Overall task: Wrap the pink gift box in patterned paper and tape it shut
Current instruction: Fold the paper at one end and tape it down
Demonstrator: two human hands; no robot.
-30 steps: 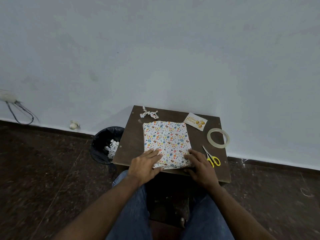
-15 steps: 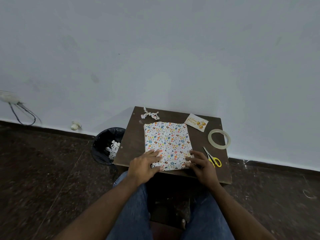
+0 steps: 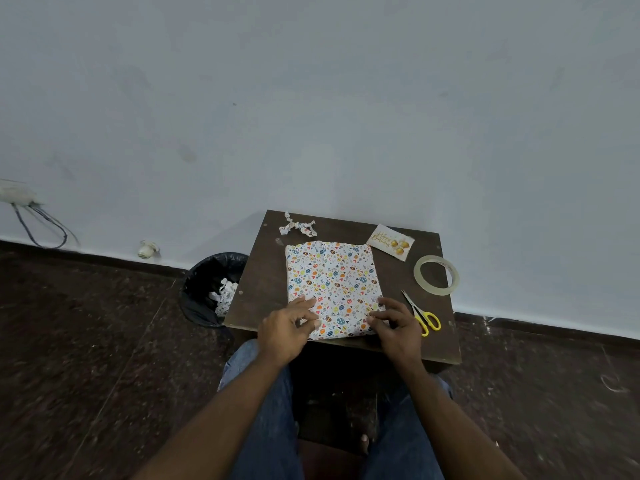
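On the small dark bench (image 3: 263, 289): wrapped box (image 3: 334, 289) lying flat at centre, no pink showing. Left hand (image 3: 285, 329) now curled, pinching paper at near-left edge, where flat pressing applied a second earlier. Right hand (image 3: 398, 327) shifted inward, fingers bent on near-right corner; grip or mere press cannot be told. Judged: near end flap being creased, taping pending. Patterned paper (image 3: 349, 271) thin, matte, crisp-folding. Tape roll (image 3: 436, 275) clear, ring-shaped, far right. Scissors (image 3: 420, 313) yellow-handled, just beside right hand.
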